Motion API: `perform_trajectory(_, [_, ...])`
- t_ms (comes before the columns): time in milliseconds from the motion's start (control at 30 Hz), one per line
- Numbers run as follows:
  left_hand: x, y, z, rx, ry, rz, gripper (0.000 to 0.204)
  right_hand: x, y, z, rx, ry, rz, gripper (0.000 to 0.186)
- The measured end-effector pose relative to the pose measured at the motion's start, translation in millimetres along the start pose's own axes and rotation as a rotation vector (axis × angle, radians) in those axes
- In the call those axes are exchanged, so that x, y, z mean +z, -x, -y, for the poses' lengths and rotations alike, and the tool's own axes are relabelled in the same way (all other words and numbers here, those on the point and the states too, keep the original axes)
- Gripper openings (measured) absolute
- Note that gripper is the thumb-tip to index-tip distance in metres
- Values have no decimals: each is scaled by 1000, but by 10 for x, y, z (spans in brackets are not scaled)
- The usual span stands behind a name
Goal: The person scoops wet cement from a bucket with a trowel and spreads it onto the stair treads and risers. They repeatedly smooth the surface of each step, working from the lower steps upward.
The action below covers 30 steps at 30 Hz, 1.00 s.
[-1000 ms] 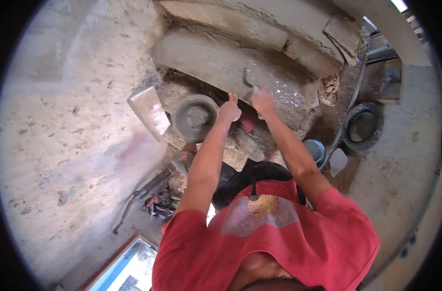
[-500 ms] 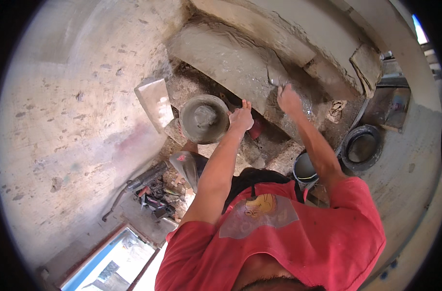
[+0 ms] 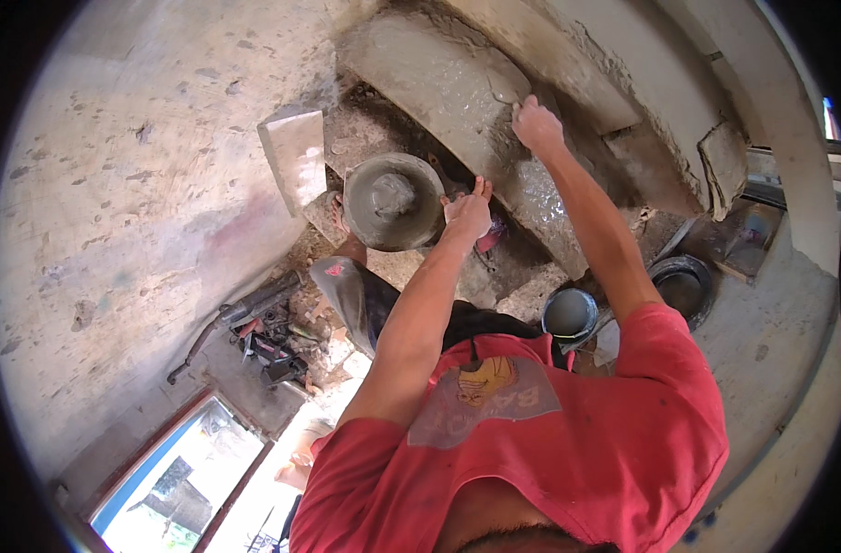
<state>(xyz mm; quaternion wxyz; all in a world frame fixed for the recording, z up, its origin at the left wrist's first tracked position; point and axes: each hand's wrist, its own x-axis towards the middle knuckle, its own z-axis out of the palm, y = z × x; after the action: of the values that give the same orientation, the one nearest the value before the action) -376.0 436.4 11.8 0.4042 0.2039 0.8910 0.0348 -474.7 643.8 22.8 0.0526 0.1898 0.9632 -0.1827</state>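
Observation:
My right hand (image 3: 540, 124) is closed over the wet grey cement on the long step (image 3: 420, 74), its fingertips at a thin, cement-coated shape; what it grips I cannot make out. My left hand (image 3: 468, 214) is open, fingers stretched and apart, at the step's front edge beside the right rim of a round grey bowl (image 3: 411, 226) with a mound of cement in it. My bare foot (image 3: 349, 241) shows left of the bowl, under the bent knee. A pinkish-red object (image 3: 491, 238) lies partly hidden below my left hand.
A pale board (image 3: 287, 152) leans by the plastered left wall (image 3: 144, 184). A bucket (image 3: 568, 311) and dark round tub (image 3: 683, 290) stand at the right. Dark tools (image 3: 264, 346) lie at lower left. A bright opening (image 3: 181, 465) is below them. A higher ledge (image 3: 623, 92) runs behind the step.
My right hand has moved up and further along the cemented step, away from my body. My left hand stays beside the bowl. The view has turned, so the surroundings sit differently in the picture.

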Motion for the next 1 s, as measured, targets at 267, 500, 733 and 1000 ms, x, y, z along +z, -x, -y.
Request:
perform_trajectory(267, [108,-51,-36,-5,37,-26,69,174,1345,-408,120,-95,52,53])
perform_trajectory(500, [117,-99,10,21,79,-28,73,267,47,187,158,-249,-61,59])
perform_trajectory(733, [191,-74,60,46,169,-74,66,356,-112,686,-278,-11,125,58])
perform_trajectory(1000, [235,-148,34,53,134,-67,75,306,-163,562,-378,250,106,50])
